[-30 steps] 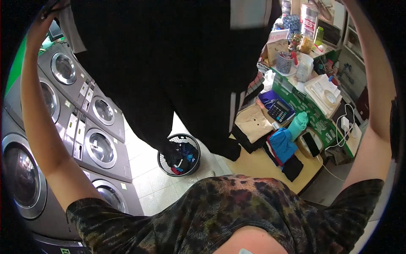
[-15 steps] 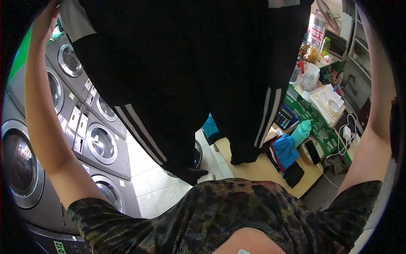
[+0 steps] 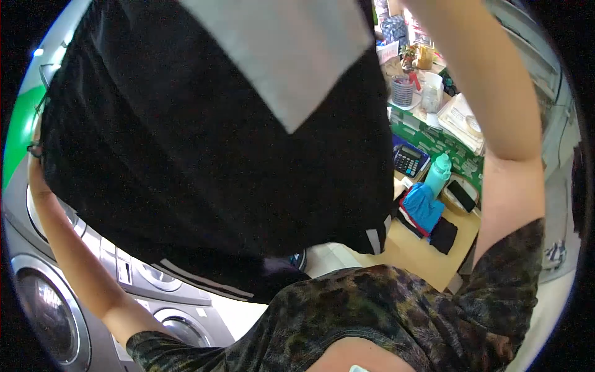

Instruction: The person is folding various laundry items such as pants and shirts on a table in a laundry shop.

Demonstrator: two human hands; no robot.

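A large black garment point(image 3: 204, 155), seemingly track pants, is raised in front of me and fills most of the view. It has a pale grey pointed panel point(image 3: 291, 80) and light stripes near its lower edge. My left hand point(image 3: 38, 127) is at the garment's left edge, a dark band round the wrist; its fingers are hidden by the cloth and the rim of the picture. My right forearm point(image 3: 489, 74) reaches up past the right side of the garment, and the hand itself is beyond the top of the picture.
Front-loading washing machines point(image 3: 49, 310) stand on the left. On the right, a wooden table point(image 3: 434, 266) carries folded clothes point(image 3: 424, 208), a turquoise bottle point(image 3: 439, 172) and a phone point(image 3: 461, 195). Behind are a calculator point(image 3: 409, 161) and stacked papers point(image 3: 460, 119).
The garment has come closer and spread across the view, bringing the grey panel to the middle. My left hand has lowered along the left rim; my right forearm has swung inward.
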